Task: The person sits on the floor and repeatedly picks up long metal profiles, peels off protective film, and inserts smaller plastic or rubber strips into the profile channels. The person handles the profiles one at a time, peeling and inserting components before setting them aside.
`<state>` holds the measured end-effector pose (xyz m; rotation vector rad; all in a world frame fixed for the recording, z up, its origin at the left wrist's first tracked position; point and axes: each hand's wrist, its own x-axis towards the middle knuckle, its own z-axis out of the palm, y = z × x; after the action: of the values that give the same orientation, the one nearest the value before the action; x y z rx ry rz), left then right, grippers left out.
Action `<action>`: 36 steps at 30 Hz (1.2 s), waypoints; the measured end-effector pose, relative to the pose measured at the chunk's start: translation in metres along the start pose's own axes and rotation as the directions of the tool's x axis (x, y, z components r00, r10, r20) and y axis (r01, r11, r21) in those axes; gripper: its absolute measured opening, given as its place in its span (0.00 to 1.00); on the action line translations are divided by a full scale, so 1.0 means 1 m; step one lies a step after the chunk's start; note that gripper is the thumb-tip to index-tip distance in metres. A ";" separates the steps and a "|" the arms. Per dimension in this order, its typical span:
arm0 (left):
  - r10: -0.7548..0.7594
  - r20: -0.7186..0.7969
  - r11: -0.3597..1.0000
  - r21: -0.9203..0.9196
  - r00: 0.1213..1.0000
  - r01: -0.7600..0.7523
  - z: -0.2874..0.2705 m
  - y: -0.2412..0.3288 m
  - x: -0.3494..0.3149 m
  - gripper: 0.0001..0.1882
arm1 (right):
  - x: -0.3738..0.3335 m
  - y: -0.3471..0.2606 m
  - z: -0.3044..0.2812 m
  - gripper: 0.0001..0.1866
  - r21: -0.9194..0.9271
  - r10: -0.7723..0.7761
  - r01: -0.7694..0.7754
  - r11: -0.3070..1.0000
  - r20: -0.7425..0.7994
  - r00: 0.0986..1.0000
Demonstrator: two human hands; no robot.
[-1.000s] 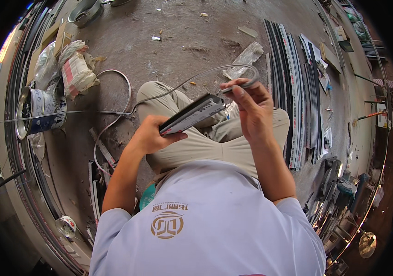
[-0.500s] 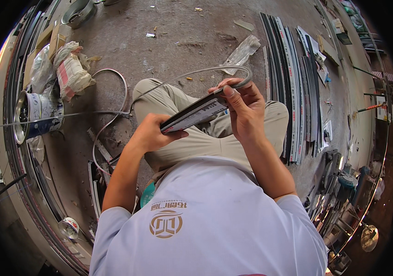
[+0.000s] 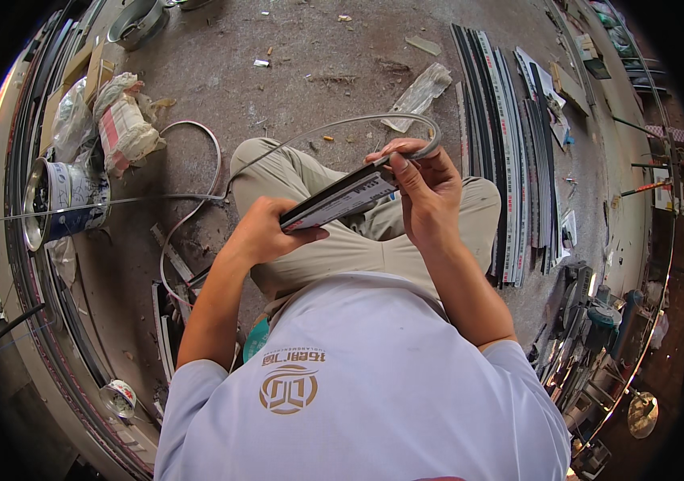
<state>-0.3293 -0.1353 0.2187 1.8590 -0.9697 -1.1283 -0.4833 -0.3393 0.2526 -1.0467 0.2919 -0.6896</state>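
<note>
A short dark metal profile piece (image 3: pixel 338 200) with a pale printed face lies across my lap. My left hand (image 3: pixel 266 232) grips its near end from below. At its far end my right hand (image 3: pixel 426 192) pinches a grey rubber strip (image 3: pixel 310 136) against the profile. That strip loops up past my right fingers, arcs over my knee and runs away to the left across the floor.
I sit on a dusty concrete floor (image 3: pixel 294 72). Several long profile bars (image 3: pixel 502 144) lie to the right. A paint can (image 3: pixel 61 200) and a wrapped bundle (image 3: pixel 121 124) stand on the left, with power tools (image 3: pixel 598 313) at lower right.
My right hand has slid along the far end of the profile, and the strip's loop above it has become tighter. The left hand keeps its grip.
</note>
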 end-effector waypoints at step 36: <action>0.130 -0.032 0.991 -0.007 0.991 -0.130 -0.001 -0.013 -0.004 0.14 | 0.001 0.003 -0.002 0.14 -0.065 0.193 -0.182 0.981 0.261 0.946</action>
<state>-0.3268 -0.1264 0.2092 1.7735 -1.0500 -1.0214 -0.4824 -0.3403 0.2495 -1.1196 0.1691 -0.3670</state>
